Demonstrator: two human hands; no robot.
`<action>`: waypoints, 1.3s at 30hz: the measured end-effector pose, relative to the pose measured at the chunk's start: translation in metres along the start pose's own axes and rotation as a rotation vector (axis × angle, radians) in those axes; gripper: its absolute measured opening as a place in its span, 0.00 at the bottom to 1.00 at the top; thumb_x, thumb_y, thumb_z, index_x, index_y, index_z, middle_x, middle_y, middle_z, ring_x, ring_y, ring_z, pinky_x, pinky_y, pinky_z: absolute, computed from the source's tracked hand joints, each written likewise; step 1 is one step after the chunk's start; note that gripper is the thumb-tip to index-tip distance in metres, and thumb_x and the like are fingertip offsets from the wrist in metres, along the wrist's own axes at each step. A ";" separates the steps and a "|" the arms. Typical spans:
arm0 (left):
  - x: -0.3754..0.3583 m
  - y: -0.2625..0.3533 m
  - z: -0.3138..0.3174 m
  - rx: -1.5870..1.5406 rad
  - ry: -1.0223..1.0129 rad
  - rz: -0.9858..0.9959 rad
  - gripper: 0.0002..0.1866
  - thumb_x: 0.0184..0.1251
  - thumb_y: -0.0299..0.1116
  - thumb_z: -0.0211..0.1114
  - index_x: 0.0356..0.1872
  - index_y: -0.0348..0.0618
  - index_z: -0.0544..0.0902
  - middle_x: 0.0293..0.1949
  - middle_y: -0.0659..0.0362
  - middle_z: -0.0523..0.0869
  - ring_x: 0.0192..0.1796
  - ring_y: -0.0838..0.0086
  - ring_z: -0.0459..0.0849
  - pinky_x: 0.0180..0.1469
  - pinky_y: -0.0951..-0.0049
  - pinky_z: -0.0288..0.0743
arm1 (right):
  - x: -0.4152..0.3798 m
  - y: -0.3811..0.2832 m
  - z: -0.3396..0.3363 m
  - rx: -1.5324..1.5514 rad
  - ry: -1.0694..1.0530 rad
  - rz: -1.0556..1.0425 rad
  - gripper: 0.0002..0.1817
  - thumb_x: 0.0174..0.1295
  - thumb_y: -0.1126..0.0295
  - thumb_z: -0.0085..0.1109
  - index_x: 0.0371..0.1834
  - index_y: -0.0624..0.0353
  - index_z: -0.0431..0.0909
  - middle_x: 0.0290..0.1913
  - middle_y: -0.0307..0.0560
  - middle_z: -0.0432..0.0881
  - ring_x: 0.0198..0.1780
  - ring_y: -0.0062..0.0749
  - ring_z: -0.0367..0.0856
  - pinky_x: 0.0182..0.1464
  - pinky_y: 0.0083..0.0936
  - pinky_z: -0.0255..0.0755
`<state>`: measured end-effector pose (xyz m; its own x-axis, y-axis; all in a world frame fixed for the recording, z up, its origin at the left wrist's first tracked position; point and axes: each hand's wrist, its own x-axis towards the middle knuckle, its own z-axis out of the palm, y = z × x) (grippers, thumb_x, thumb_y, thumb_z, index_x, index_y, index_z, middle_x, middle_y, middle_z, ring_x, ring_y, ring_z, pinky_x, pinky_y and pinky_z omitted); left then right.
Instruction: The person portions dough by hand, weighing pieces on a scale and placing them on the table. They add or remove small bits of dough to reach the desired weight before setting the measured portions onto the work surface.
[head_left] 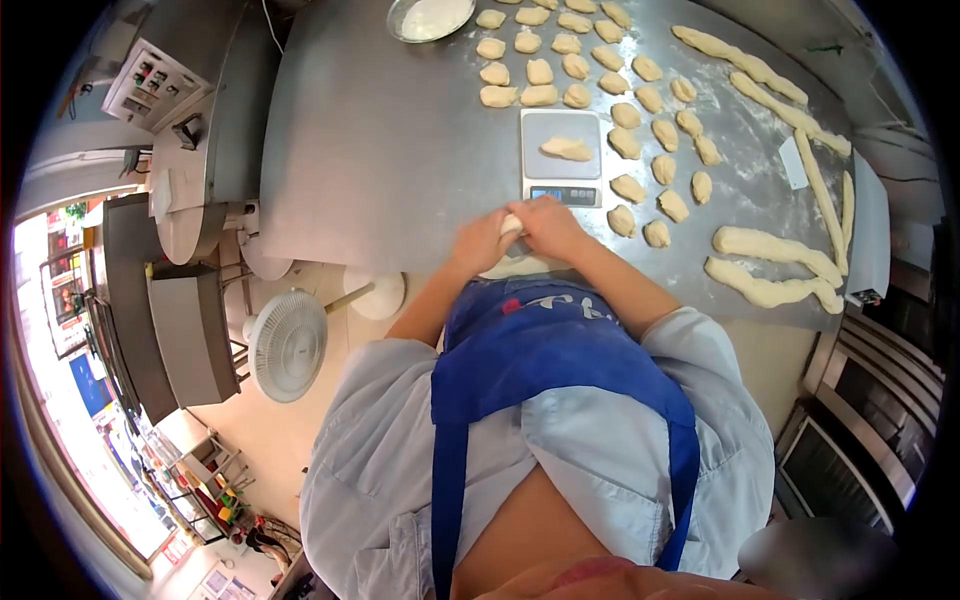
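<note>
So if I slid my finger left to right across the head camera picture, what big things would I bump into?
Fan → bowl → scale → flat white piece → grey box. The dough lumps spread around the scale, so I left them out.

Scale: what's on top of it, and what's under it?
One dough piece lies on the scale's platform, hiding the patch beneath it. Steel table shows around the scale; whatever is directly under is covered.
</note>
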<state>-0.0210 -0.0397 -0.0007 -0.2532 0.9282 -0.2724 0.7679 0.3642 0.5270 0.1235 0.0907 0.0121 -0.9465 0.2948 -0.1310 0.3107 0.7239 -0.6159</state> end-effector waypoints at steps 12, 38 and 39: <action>0.026 0.042 -0.023 -0.475 -0.547 -0.017 0.25 0.71 0.54 0.59 0.54 0.43 0.84 0.50 0.51 0.87 0.51 0.63 0.85 0.54 0.65 0.76 | -0.062 0.008 -0.029 -0.070 0.004 0.098 0.09 0.59 0.66 0.59 0.39 0.55 0.82 0.36 0.51 0.86 0.42 0.50 0.86 0.41 0.44 0.79; 0.048 0.062 -0.021 -0.128 0.169 0.337 0.30 0.57 0.36 0.72 0.62 0.43 0.75 0.55 0.47 0.81 0.58 0.50 0.78 0.63 0.57 0.71 | -0.001 0.068 -0.043 0.165 0.534 0.308 0.16 0.55 0.61 0.68 0.43 0.58 0.83 0.43 0.51 0.84 0.45 0.48 0.82 0.47 0.39 0.76; 0.049 0.070 -0.027 -0.094 0.315 0.312 0.31 0.57 0.35 0.72 0.63 0.44 0.74 0.54 0.47 0.82 0.58 0.51 0.79 0.62 0.56 0.72 | -0.002 0.053 -0.044 0.165 0.540 0.264 0.15 0.55 0.62 0.66 0.41 0.60 0.83 0.37 0.53 0.85 0.40 0.46 0.84 0.44 0.39 0.77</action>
<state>0.0046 0.0337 0.0445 -0.1960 0.9671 0.1622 0.7831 0.0548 0.6195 0.1460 0.1560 0.0143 -0.6487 0.7557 0.0894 0.4698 0.4901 -0.7342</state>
